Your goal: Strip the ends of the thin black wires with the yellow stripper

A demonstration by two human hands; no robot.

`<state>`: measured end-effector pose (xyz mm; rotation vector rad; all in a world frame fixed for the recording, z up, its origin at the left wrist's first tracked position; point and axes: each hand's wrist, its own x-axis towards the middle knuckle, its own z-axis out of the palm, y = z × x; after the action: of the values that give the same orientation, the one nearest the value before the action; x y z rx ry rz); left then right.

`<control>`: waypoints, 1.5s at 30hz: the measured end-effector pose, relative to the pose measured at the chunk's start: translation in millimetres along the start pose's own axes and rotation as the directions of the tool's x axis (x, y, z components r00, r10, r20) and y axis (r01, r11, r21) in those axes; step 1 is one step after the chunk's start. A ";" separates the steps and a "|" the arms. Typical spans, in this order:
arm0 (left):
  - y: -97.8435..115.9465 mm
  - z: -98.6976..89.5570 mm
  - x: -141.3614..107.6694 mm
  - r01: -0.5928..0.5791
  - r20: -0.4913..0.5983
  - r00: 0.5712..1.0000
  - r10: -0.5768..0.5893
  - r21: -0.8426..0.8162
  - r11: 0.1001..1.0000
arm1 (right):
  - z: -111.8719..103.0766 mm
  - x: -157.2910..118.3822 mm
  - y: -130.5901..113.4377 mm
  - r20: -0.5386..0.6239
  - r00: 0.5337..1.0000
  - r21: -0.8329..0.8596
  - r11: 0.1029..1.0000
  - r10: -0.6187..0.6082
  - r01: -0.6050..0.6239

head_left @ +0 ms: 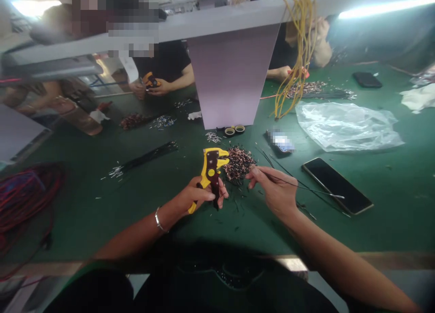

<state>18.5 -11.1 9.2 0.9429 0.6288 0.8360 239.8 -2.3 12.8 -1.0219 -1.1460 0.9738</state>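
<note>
My left hand (204,191) is wrapped round the handles of a yellow and black wire stripper (211,168), whose jaws point right. Between finger and thumb, my right hand (273,188) pinches a thin black wire (314,189) that runs back over the hand to a pale tip at the right. The wire's near end is by the fingertips, apart from the stripper's jaws. Just beyond both hands lies a heap of copper-ended wire scraps (239,164). Several more loose black wires (288,172) lie on the green table beside my right hand.
Right of my hand are a dark phone (338,185), another phone (280,142) and a clear plastic bag (346,125). A bundle of black wires (146,158) lies left, near coiled red cable (25,199). Yellow wires (295,55) hang from the shelf. Co-workers' hands (158,86) work opposite.
</note>
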 end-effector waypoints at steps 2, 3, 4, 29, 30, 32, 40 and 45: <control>-1.2 1.1 -0.6 0.025 0.025 0.999 -0.024 -0.044 0.999 | -0.1 -2.5 -3.8 0.013 0.996 -0.093 0.992 -0.084 0.084; -1.4 1.6 -0.8 0.030 0.032 0.999 -0.028 -0.060 0.998 | -0.3 -3.7 -5.7 0.032 0.991 -0.134 0.982 -0.129 0.132; -1.4 2.1 -0.8 0.035 0.040 0.999 -0.032 -0.069 0.997 | -0.6 -4.7 -7.4 0.062 0.983 -0.167 0.969 -0.172 0.180; -5.7 4.9 -1.6 0.062 0.102 0.992 -0.071 0.085 0.994 | -1.6 -16.3 2.1 0.538 0.550 -0.284 0.477 -0.639 0.832; -6.4 3.8 -2.1 0.071 0.095 0.992 -0.079 0.088 0.994 | -1.2 -16.5 3.1 0.535 0.527 -0.277 0.452 -0.661 0.848; -8.2 1.6 -2.7 0.075 0.089 0.993 -0.083 0.086 0.994 | -0.7 -16.6 4.3 0.537 0.502 -0.273 0.424 -0.678 0.864; -6.1 5.0 -1.8 0.048 0.119 0.991 -0.062 0.121 0.992 | -1.0 -17.3 1.2 0.576 0.494 -0.248 0.436 -0.652 0.865; -6.7 5.1 -2.2 0.032 0.096 0.994 -0.045 0.140 0.990 | 0.0 -17.9 0.3 0.575 0.479 -0.212 0.445 -0.663 0.870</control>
<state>23.5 -17.4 5.9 1.0880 0.6232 0.7136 237.1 -19.4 8.3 -0.4791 -2.0638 0.0780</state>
